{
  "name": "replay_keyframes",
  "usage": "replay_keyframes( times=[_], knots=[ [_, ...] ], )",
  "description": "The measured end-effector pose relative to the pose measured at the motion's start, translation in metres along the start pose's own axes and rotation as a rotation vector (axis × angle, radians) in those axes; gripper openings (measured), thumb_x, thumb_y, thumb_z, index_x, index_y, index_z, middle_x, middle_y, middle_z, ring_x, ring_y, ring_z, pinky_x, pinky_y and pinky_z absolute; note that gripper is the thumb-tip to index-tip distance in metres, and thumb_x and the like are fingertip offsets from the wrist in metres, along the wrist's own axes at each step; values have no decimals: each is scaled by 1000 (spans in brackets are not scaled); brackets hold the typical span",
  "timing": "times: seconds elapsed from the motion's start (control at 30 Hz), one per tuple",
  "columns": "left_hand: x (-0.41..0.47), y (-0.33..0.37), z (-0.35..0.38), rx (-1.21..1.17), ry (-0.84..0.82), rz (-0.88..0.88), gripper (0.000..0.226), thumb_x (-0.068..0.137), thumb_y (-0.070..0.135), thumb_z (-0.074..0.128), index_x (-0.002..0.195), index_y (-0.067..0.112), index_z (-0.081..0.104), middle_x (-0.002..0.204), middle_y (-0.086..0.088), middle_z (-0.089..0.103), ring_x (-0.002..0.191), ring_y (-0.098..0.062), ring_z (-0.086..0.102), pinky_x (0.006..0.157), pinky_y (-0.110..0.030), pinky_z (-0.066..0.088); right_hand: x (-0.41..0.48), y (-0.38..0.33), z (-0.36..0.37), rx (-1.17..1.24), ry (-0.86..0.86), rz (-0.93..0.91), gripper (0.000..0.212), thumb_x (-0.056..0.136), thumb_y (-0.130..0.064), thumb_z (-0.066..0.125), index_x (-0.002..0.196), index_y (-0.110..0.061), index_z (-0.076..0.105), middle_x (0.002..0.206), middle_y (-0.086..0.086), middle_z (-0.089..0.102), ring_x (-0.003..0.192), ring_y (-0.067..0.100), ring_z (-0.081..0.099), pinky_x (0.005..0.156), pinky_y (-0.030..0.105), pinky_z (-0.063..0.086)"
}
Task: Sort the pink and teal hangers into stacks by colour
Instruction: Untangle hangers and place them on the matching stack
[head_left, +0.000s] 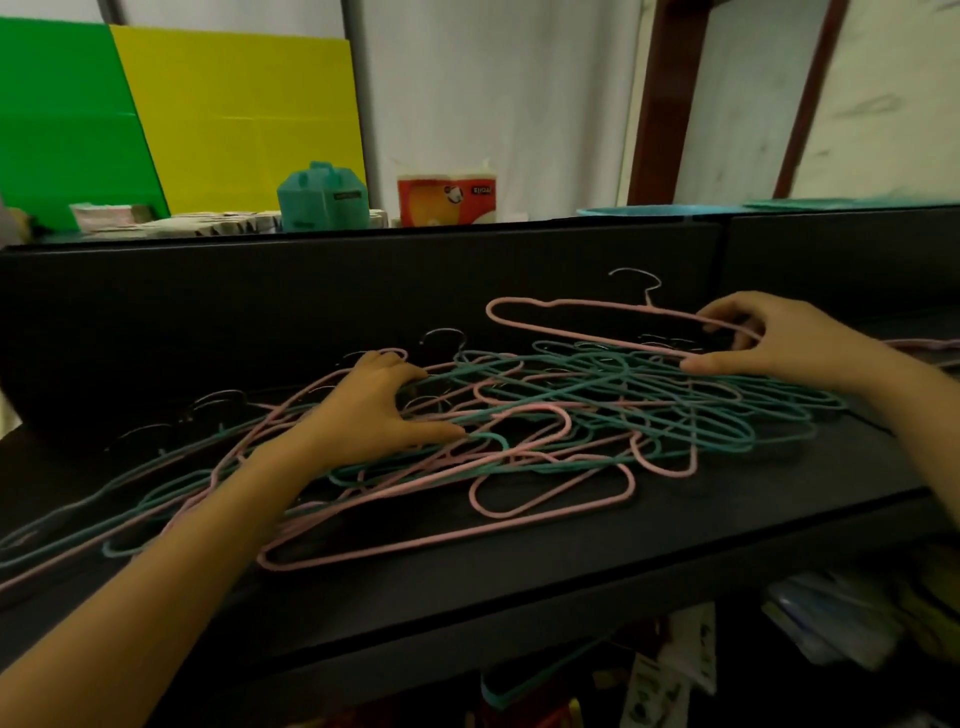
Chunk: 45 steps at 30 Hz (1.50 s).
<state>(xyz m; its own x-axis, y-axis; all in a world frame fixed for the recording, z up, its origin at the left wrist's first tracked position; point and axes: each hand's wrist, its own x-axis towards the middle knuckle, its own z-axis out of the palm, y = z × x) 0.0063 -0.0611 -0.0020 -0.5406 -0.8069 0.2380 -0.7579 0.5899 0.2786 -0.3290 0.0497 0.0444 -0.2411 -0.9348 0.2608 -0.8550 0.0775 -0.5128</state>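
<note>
A tangled pile of pink and teal wire hangers (545, 415) lies spread across a black shelf (571, 561). My right hand (779, 338) grips one end of a pink hanger (582, 312) raised above the back right of the pile, its metal hook pointing up. My left hand (374, 405) rests flat on the middle of the pile, fingers spread over teal and pink wires. More mixed hangers (104, 509) trail off to the left along the shelf.
A black back panel (260, 312) rises behind the shelf. Beyond it stand a teal container (322, 197), a red-and-white package (447, 197), and green and yellow boards (156, 119). Clutter lies below the shelf's front edge at the lower right (831, 634).
</note>
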Motion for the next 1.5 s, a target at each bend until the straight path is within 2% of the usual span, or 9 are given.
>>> replay_keyframes(
  times=[0.1, 0.27, 0.37, 0.6, 0.93, 1.07, 1.23, 1.33, 1.5],
  knots=[
    [-2, 0, -4, 19, 86, 33, 86, 65, 62, 65, 134, 16, 44, 122, -1, 47, 113, -16, 43, 96, -33, 42, -13, 7, -1, -13, 79, 33, 79, 58, -54, 74, 126, -20, 52, 91, -13, 52, 82, 5, 51, 65, 24, 39],
    [-1, 17, -11, 80, 154, 128, 87, 65, 62, 64, 136, 17, 41, 126, -1, 45, 113, -17, 45, 91, -34, 45, -43, 23, -10, 11, 142, 41, 112, 37, -84, 64, 130, -21, 50, 115, -6, 54, 105, 13, 51, 86, 31, 42],
    [7, 37, -13, 98, 165, 189, 86, 68, 61, 62, 137, 15, 39, 129, -3, 44, 116, -18, 43, 94, -36, 44, -64, 38, -23, -4, 199, 59, 103, 45, -75, 66, 131, -20, 50, 123, -2, 55, 110, 14, 52, 94, 30, 40],
    [40, 116, 3, 30, 142, 273, 87, 67, 61, 58, 137, 12, 40, 126, -7, 46, 115, -21, 43, 97, -37, 42, -113, 104, -72, -103, 270, 138, 80, 60, -53, 71, 131, -21, 52, 137, -1, 50, 113, 6, 45, 95, 25, 35],
    [82, 260, 77, -23, 27, 298, 87, 72, 60, 56, 141, 12, 33, 134, -7, 40, 123, -23, 38, 102, -37, 37, -155, 227, -160, -195, 244, 208, 95, 50, -68, 61, 132, -20, 51, 133, 0, 53, 119, 16, 49, 98, 31, 38],
    [92, 301, 102, -43, 4, 259, 97, 63, 67, 47, 141, 11, 33, 133, -8, 40, 122, -24, 38, 103, -38, 37, -163, 280, -190, -219, 233, 201, 117, 36, -95, 48, 129, -24, 54, 120, -10, 55, 111, 10, 51, 96, 29, 40],
    [106, 333, 124, -39, 7, 201, 100, 60, 68, 44, 140, 9, 35, 131, -9, 43, 120, -24, 41, 102, -39, 39, -172, 333, -218, -198, 229, 234, 91, 50, -64, 64, 130, -19, 54, 131, 1, 55, 116, 16, 49, 93, 27, 37],
    [119, 344, 128, -22, 16, 154, 100, 59, 68, 46, 139, 9, 37, 131, -11, 44, 120, -26, 42, 101, -41, 40, -171, 360, -232, -167, 204, 232, 107, 42, -84, 58, 129, -22, 54, 125, -7, 53, 110, 12, 49, 94, 30, 39],
    [146, 359, 131, -20, 87, 82, 98, 58, 66, 49, 136, 7, 41, 130, -15, 45, 119, -30, 43, 99, -44, 40, -146, 393, -239, -110, 162, 215, 102, 46, -75, 64, 131, -20, 52, 130, -3, 53, 118, 13, 48, 98, 30, 39]
  ],
)
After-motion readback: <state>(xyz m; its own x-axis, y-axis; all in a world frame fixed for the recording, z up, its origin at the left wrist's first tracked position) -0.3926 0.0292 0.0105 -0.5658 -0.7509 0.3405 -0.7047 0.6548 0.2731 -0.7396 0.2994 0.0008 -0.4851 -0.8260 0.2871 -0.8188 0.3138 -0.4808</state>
